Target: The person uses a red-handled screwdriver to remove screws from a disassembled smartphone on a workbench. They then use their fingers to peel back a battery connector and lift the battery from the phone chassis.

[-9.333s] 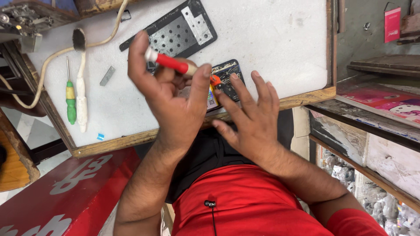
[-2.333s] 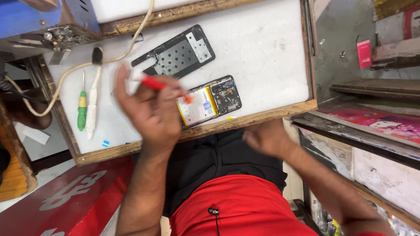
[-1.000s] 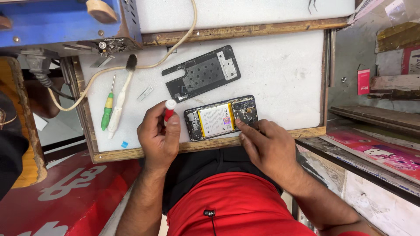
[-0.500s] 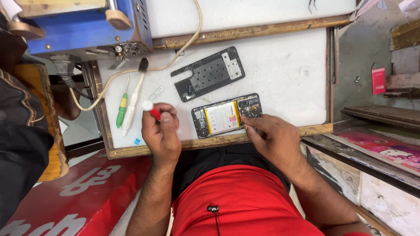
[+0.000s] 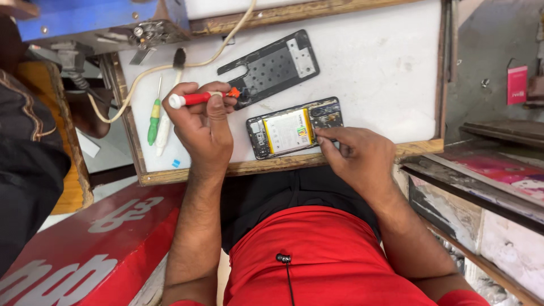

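Bright even daylight; white counter (image 5: 368,62) slightly glary; soft shadows under hands; sharp focus; mild edge distortion.
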